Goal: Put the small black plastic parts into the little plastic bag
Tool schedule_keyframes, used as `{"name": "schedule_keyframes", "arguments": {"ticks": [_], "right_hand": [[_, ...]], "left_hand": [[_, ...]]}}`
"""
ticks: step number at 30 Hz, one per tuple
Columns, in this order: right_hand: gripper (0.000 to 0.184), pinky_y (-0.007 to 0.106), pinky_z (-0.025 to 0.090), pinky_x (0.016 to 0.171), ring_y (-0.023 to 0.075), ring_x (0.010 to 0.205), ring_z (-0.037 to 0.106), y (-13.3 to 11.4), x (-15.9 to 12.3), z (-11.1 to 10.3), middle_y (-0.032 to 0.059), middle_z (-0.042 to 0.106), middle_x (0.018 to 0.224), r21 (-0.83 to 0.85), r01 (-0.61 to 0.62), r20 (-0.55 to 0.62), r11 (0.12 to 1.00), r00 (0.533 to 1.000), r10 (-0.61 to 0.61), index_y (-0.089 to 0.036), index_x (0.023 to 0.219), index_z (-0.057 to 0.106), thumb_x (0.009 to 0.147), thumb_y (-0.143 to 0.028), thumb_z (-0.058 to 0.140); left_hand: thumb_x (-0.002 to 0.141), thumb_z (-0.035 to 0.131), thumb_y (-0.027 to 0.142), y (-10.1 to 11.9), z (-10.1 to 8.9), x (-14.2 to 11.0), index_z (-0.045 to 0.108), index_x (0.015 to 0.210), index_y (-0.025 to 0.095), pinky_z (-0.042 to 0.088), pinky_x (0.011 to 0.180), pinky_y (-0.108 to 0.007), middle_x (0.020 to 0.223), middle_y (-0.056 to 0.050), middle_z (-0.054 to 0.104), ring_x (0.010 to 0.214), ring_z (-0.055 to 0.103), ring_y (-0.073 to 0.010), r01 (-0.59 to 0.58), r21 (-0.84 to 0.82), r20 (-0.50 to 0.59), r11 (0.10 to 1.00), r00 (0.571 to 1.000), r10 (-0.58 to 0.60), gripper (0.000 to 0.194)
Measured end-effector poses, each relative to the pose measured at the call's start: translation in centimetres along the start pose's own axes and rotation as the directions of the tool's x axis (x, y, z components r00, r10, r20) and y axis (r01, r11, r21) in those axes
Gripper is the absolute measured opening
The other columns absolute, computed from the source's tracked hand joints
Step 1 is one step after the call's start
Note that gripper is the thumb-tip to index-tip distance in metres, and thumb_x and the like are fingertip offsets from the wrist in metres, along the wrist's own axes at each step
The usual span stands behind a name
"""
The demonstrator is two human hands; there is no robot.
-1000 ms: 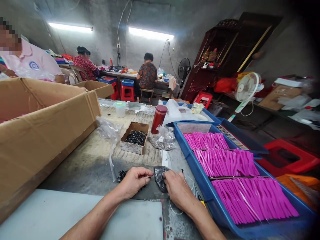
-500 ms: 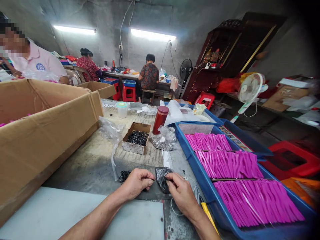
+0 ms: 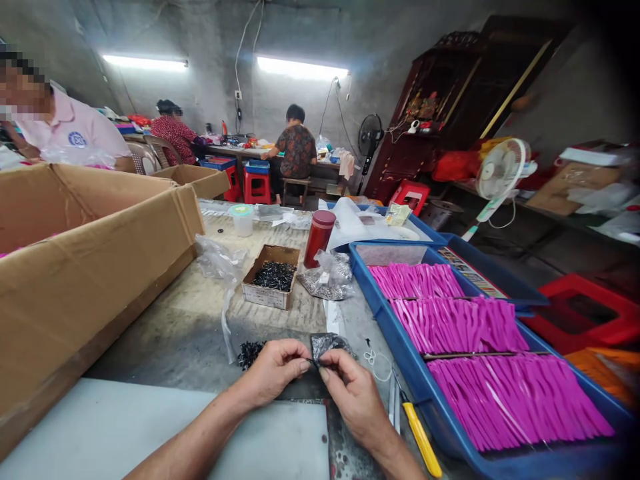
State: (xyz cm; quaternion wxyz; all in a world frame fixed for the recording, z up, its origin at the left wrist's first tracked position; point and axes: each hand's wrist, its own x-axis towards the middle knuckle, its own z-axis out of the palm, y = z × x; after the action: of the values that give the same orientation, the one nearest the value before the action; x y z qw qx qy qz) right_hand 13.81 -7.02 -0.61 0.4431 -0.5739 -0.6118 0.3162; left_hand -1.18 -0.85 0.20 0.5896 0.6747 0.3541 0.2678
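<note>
My left hand (image 3: 277,372) and my right hand (image 3: 353,390) meet fingertip to fingertip above the dark work mat. Both are closed in a pinch on a small black piece (image 3: 313,362), too small to name. Just behind my right fingers lies a black plastic bag (image 3: 327,344), partly covered by them. A pile of small black parts (image 3: 249,354) rests beside my left hand. Farther back, a small cardboard box (image 3: 270,277) holds many thin dark metal pieces, and a clear bag (image 3: 330,277) of small parts sits to its right.
A blue tray (image 3: 373,300) with rows of magenta strips stands at the right. A yellow-handled tool (image 3: 420,437) lies against it. At the left is a large cardboard box (image 3: 100,267). A red tumbler (image 3: 319,239) and a lidded tub (image 3: 242,221) stand behind. Other people sit farther off.
My right hand has moved left from the black bag to my left fingertips, and both now pinch at one spot. More of the yellow-handled tool shows.
</note>
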Motion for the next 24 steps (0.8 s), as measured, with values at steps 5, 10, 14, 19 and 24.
{"name": "schedule_keyframes", "arguments": {"ticks": [5, 10, 14, 19, 24], "right_hand": [[0.009, 0.020, 0.038, 0.052, 0.0114, 0.057, 0.047, 0.8, 0.0, 0.3, -0.0010, 0.051, 0.066, 0.053, -0.018, 0.024, 0.998, 1.000, 0.016, -0.018, 0.079, 0.052, 0.075, -0.019, 0.044], [0.008, 0.020, 0.037, 0.051, 0.0112, 0.057, 0.044, 0.9, 0.0, 0.4, -0.0017, 0.049, 0.065, 0.062, -0.023, 0.048, 0.998, 0.999, 0.020, -0.018, 0.079, 0.051, 0.076, -0.019, 0.043], [0.008, 0.020, 0.036, 0.051, 0.0105, 0.056, 0.043, 1.0, -0.1, 0.5, -0.0021, 0.047, 0.065, 0.067, -0.032, 0.062, 0.997, 0.998, 0.028, -0.018, 0.079, 0.050, 0.076, -0.020, 0.043], [0.007, 0.020, 0.035, 0.050, 0.0102, 0.055, 0.042, 1.2, -0.1, 0.5, -0.0028, 0.045, 0.063, 0.079, -0.039, 0.073, 0.996, 0.997, 0.033, -0.018, 0.078, 0.049, 0.076, -0.020, 0.043], [0.007, 0.020, 0.035, 0.051, 0.0101, 0.055, 0.042, 1.1, -0.1, 0.3, -0.0031, 0.045, 0.063, 0.068, -0.039, 0.089, 0.997, 0.996, 0.033, -0.018, 0.078, 0.049, 0.075, -0.019, 0.043]], "left_hand": [[0.071, 0.049, 0.019, 0.5, 0.0, -0.2, 0.056, 0.066, 0.012, 0.033, 0.057, -0.018, 0.058, 0.003, 0.046, 0.058, 0.041, -0.0096, -0.079, 0.131, 0.016, 0.988, 0.997, 0.078, 0.010], [0.072, 0.049, 0.019, 0.4, 0.0, -0.2, 0.058, 0.068, 0.012, 0.035, 0.061, -0.019, 0.062, 0.002, 0.051, 0.061, 0.044, -0.0103, -0.115, 0.200, 0.037, 0.973, 0.993, 0.110, 0.012], [0.073, 0.049, 0.020, 0.3, -0.1, -0.2, 0.059, 0.069, 0.012, 0.035, 0.061, -0.019, 0.063, 0.001, 0.052, 0.063, 0.045, -0.0108, -0.128, 0.235, 0.048, 0.963, 0.992, 0.120, 0.013], [0.074, 0.049, 0.021, 0.3, -0.1, -0.1, 0.059, 0.069, 0.012, 0.035, 0.061, -0.019, 0.063, 0.001, 0.053, 0.063, 0.046, -0.0110, -0.131, 0.257, 0.057, 0.957, 0.991, 0.120, 0.014], [0.074, 0.048, 0.021, 0.4, -0.2, -0.2, 0.059, 0.068, 0.012, 0.035, 0.060, -0.018, 0.062, 0.001, 0.052, 0.061, 0.045, -0.0105, -0.134, 0.269, 0.076, 0.954, 0.990, 0.118, 0.015]]}}
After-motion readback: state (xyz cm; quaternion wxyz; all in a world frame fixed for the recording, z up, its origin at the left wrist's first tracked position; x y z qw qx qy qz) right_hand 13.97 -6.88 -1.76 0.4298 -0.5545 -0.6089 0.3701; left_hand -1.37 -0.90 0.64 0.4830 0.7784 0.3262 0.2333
